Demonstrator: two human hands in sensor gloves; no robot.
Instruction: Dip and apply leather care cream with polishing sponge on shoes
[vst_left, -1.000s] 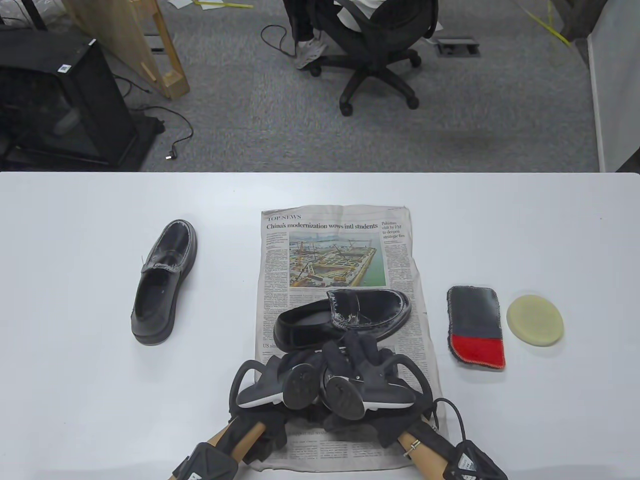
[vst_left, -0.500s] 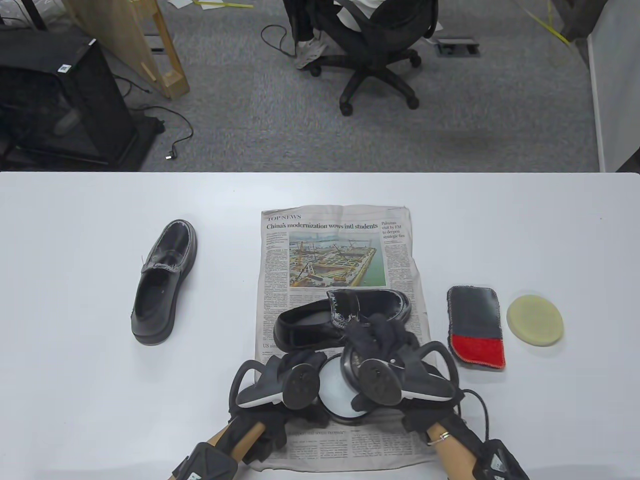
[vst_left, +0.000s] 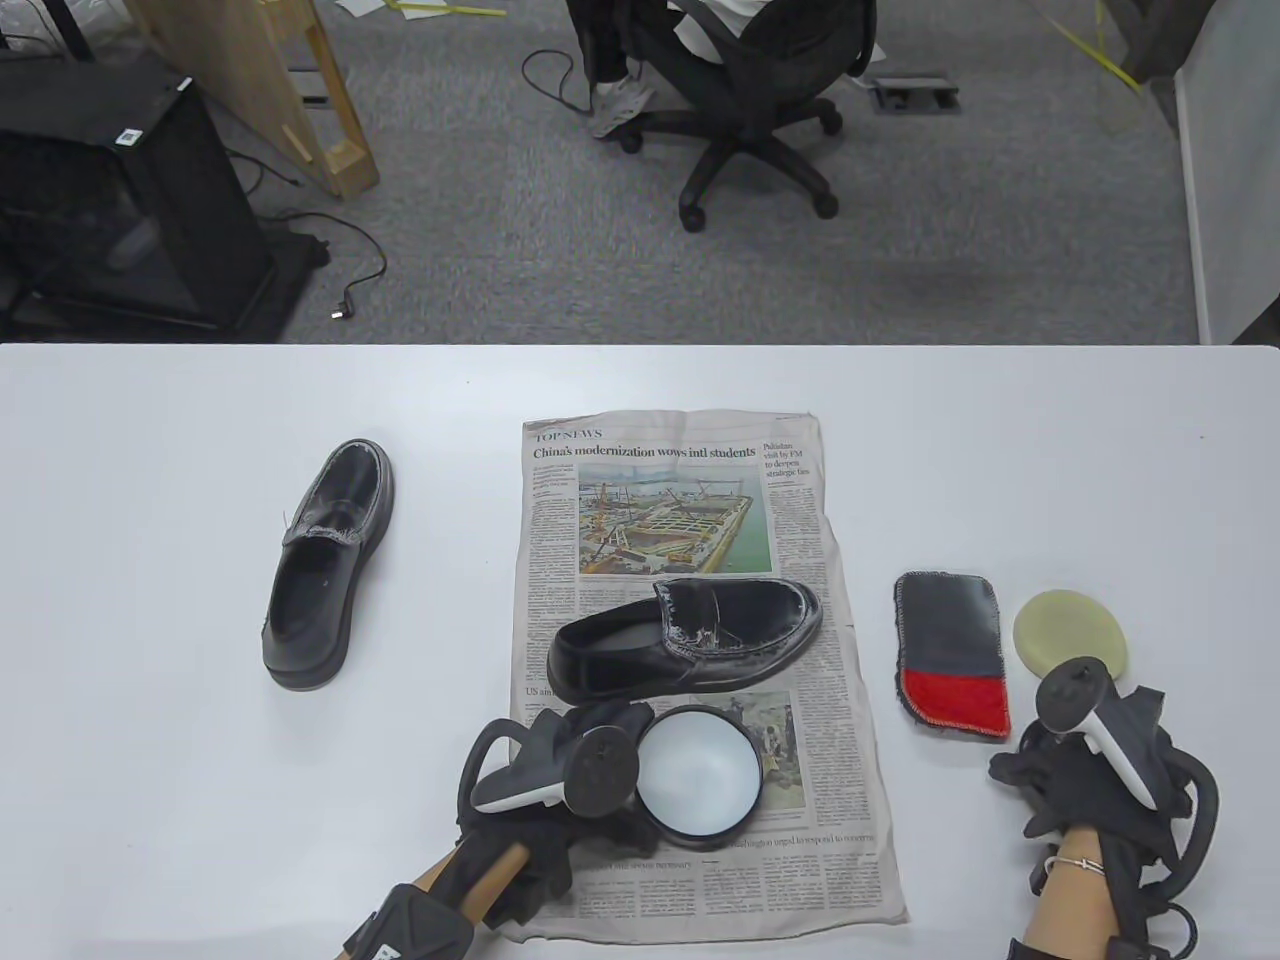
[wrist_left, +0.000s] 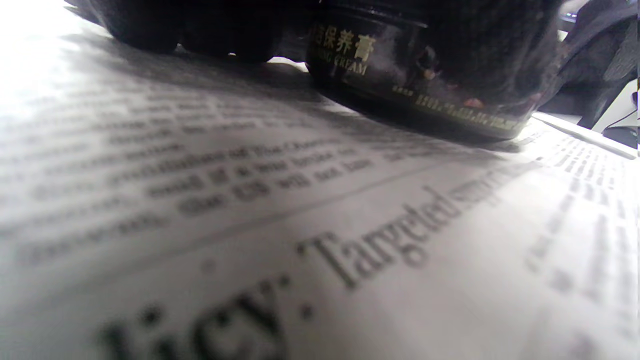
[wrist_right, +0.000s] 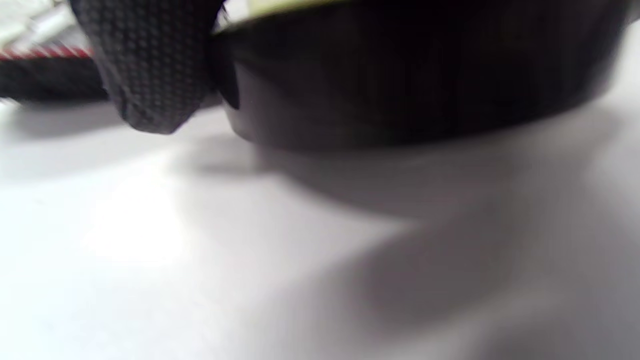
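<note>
An open cream jar (vst_left: 700, 768) with white cream stands on the newspaper (vst_left: 680, 500), and my left hand (vst_left: 600, 735) grips its left side. In the left wrist view my fingers (wrist_left: 490, 45) curl round the black jar (wrist_left: 415, 85). In front of the jar a black loafer (vst_left: 690, 640) lies on the paper. My right hand (vst_left: 1060, 775) is low on the table at the right, just below the round yellow sponge (vst_left: 1068, 630). The right wrist view shows the black lid (wrist_right: 425, 90) on the table with a gloved finger (wrist_right: 150, 65) against its side.
A second black loafer (vst_left: 325, 565) lies on the white table (vst_left: 200, 800) at the left. A grey and red cloth (vst_left: 950, 640) sits between the newspaper and the sponge. Beyond the far table edge are a floor, an office chair and a seated person.
My right hand has lifted the lid off the jar and carried it right, down to the table below the sponge. The jar's white cream now shows. My left hand stays on the jar.
</note>
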